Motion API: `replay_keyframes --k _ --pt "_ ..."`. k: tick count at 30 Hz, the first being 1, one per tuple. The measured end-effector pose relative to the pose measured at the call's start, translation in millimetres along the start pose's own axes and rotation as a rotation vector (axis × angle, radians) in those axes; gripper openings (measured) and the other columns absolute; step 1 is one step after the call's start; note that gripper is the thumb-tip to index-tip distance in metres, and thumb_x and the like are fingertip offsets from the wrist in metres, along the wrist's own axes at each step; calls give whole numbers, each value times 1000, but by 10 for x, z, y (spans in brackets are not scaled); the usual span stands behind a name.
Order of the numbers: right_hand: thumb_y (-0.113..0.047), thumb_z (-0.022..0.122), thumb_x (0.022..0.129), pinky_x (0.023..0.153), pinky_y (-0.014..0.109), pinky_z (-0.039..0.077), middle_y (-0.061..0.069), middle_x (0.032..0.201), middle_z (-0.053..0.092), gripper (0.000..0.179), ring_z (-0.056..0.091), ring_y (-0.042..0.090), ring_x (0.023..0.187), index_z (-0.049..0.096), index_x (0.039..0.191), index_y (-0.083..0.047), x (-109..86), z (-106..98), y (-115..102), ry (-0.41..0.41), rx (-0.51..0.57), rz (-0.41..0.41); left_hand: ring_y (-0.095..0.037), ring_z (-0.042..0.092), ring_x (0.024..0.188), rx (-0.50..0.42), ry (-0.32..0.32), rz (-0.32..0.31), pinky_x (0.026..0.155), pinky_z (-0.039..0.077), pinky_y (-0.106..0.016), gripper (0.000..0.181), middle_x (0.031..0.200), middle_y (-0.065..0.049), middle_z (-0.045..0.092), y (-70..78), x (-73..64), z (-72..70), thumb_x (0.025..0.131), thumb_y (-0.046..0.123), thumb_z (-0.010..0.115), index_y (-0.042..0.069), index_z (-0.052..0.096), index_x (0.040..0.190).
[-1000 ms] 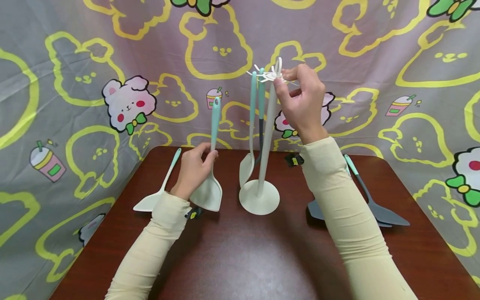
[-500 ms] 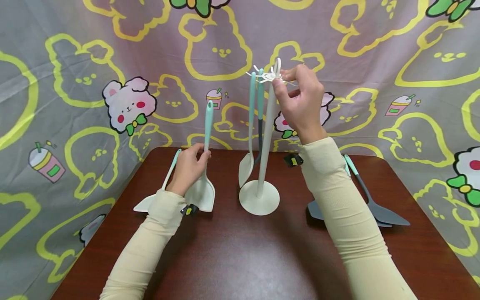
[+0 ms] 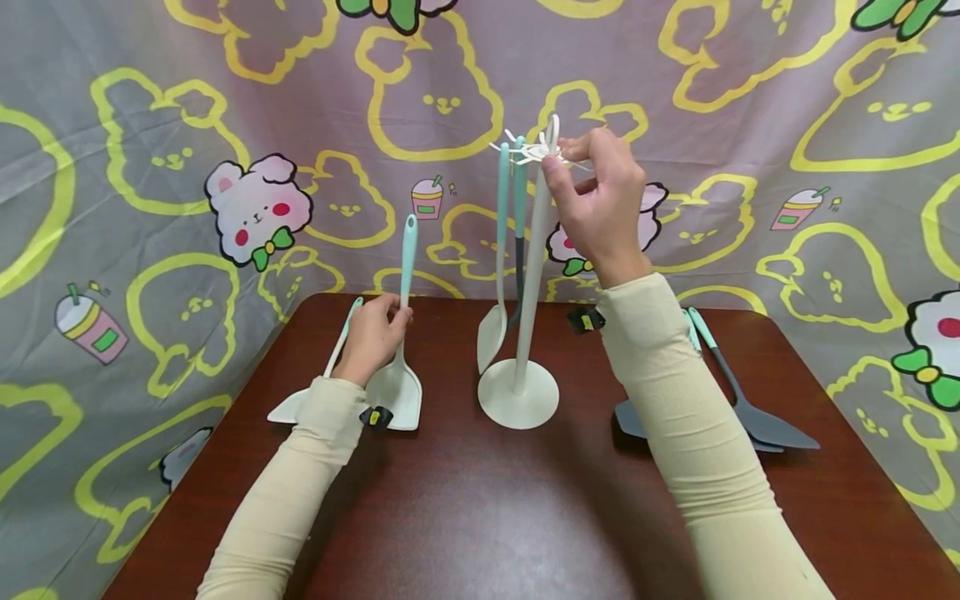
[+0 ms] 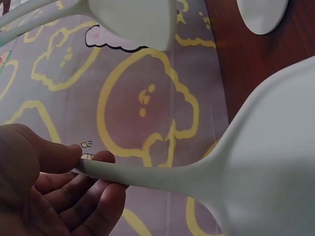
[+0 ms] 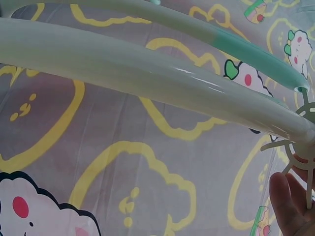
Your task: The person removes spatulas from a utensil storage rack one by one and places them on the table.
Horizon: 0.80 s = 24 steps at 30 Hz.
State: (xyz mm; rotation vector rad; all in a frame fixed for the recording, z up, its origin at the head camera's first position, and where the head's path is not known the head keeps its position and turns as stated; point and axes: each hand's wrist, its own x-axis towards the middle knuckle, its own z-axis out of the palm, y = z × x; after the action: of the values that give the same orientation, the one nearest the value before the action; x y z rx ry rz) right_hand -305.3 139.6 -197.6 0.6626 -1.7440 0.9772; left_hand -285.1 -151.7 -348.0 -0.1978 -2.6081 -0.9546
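In the head view my left hand (image 3: 372, 340) pinches the pale shaft of a white spatula (image 3: 405, 396), which stands upright, mint handle up and broad blade low over the table. The left wrist view shows thumb and fingers round the shaft near the blade (image 4: 275, 147). My right hand (image 3: 603, 200) grips the top of a white utensil stand (image 3: 531, 275) with thumb and fingers, beside its ring of hooks (image 3: 534, 153). A white utensil (image 3: 492, 333) with a mint handle hangs from the hooks. Behind it hangs a grey utensil (image 3: 520, 267), its head partly hidden.
Another white spatula (image 3: 288, 408) lies at the table's left, partly behind my left hand and sleeve. Grey spatulas (image 3: 772, 429) with mint handles lie at the right, partly hidden by my right sleeve. A patterned curtain (image 3: 457, 67) surrounds the table (image 3: 480, 517).
My left hand has moved left and slightly down with the spatula, away from the stand. The right hand keeps its grip at the stand's top.
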Motion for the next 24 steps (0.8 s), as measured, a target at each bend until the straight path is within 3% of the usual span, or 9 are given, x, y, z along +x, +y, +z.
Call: replay_keyframes --k 9,24 --pt "-35 58 87 63 1 44 20 98 70 42 68 25 102 59 86 7 4 13 -9 17 19 23 -24 61 67 31 -32 -40 58 43 -28 19 85 -14 73 -138 28 57 98 18 58 4 69 99" --pt "-36 56 89 65 1 45 22 101 69 43 67 31 101 60 89 7 4 -6 3 -24 -4 -9 -24 63 71 85 -55 -126 60 44 -27 20 85 -13 73 -436 72 176 98 18 56 3 69 99"
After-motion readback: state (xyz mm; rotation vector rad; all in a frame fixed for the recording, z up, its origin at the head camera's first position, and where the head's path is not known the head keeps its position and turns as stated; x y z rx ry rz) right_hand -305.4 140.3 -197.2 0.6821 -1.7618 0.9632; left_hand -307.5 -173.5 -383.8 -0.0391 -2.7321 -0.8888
